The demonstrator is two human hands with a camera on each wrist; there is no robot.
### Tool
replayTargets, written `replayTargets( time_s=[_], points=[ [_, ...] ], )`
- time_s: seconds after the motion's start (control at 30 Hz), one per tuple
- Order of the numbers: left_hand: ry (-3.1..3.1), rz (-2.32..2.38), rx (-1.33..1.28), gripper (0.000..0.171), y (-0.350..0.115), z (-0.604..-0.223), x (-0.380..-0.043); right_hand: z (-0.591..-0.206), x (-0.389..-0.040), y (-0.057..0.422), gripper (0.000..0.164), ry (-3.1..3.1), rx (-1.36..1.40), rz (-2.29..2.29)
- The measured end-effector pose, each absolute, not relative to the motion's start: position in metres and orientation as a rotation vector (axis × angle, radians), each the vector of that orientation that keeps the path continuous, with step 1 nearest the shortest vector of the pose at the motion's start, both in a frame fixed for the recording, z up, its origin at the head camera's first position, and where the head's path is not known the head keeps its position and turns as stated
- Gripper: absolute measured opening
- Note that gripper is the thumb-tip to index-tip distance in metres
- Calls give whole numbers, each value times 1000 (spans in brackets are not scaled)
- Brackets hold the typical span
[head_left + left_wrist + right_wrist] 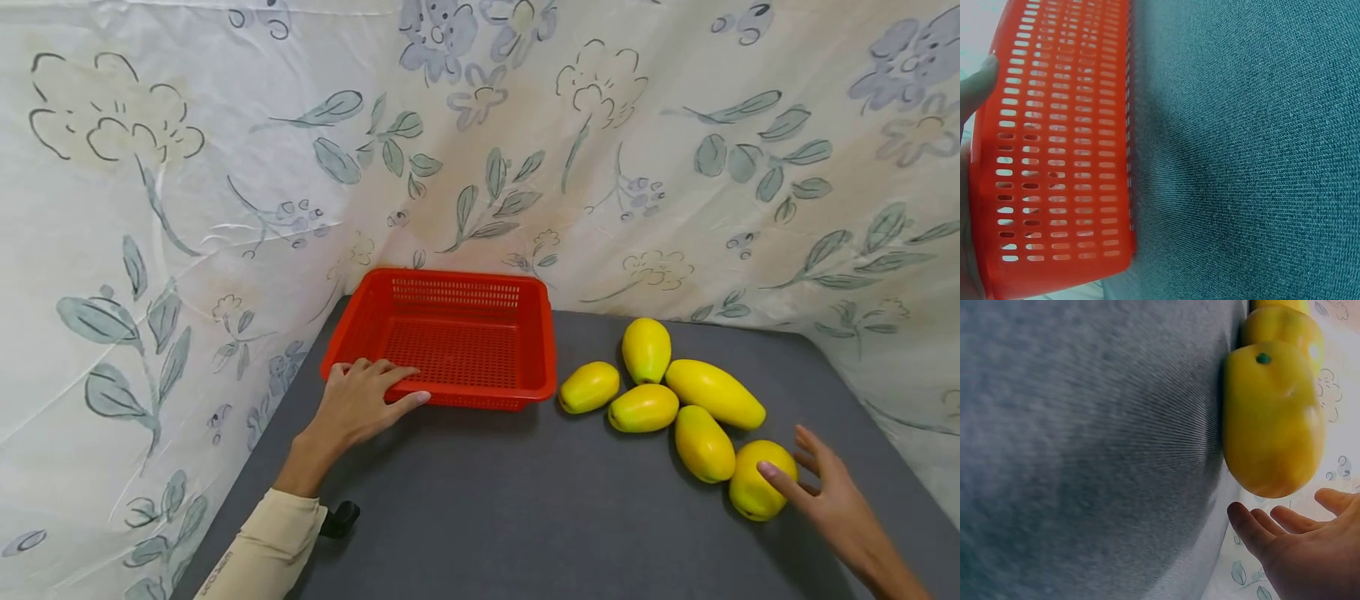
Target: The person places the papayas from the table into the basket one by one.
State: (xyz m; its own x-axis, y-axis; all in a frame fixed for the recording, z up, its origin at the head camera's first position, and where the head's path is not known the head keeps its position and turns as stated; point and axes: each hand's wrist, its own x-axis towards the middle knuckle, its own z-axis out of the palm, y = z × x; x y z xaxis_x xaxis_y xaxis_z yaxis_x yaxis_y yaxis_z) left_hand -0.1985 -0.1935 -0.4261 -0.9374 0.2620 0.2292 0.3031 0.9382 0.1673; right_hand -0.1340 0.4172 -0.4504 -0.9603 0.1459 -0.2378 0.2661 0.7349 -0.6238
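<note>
My left hand [363, 400] holds the near-left rim of a red plastic basket [542, 333], its fingers over the edge and the thumb along the front. In the left wrist view the thumb [977, 90] lies at the rim of the basket's slotted wall [1060, 156]. My right hand [836, 492] reaches beside the nearest yellow fruit [757, 479], its fingers spread and loosely bent. The right wrist view shows a gap between the hand [1310, 550] and that fruit [1272, 425], which has a green stem spot.
Several other yellow fruits lie grouped right of the basket, among them a long one [716, 392] and an upright one [647, 350]. They rest on a dark grey tabletop [525, 508]. A flowered cloth [480, 150] hangs behind and at both sides.
</note>
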Motion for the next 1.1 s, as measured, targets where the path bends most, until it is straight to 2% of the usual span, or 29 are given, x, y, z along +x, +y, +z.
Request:
replayTargets(
  time_s=[0.5,0.83,1.1],
  points=[
    [-2886,-289,-425,64,-192,-424,-198,-461,-138,417,113,2770,209,-853],
    [-2886,-289,-412,64,-193,-426,-198,-462,-140,410,123,2714,327,-834],
    [-2890,-291,-411,65,-193,-427,-199,-462,-136,408,125,2694,402,-884]
  ],
)
